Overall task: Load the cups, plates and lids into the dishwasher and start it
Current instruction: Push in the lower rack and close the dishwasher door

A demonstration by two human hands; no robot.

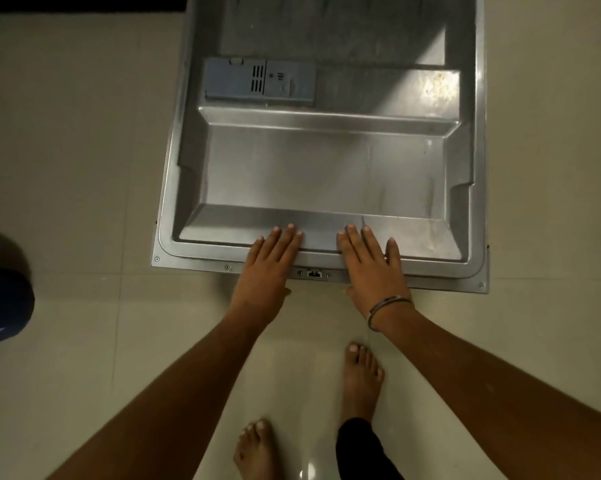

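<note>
While both palms lie flat with fingers straight, left hand [269, 263] and right hand [372, 263] rest side by side on the near edge of the lowered dishwasher door [327, 168], which extends away from them; no cups, plates or lids visible.

Dim room, one bright patch on the metal door.

The light is low and a bit yellow. A bright glare spot shines on the far right of the dishwasher door [321, 161], and a pale streak runs down from it. The near floor [67, 168] has a small shiny spot between the feet. The far left corner is black. The dark blue thing [1, 299] at the left edge is blurry. The door's straight edges bend a little near the sides. The arms look soft and smeared close to the camera.
</note>
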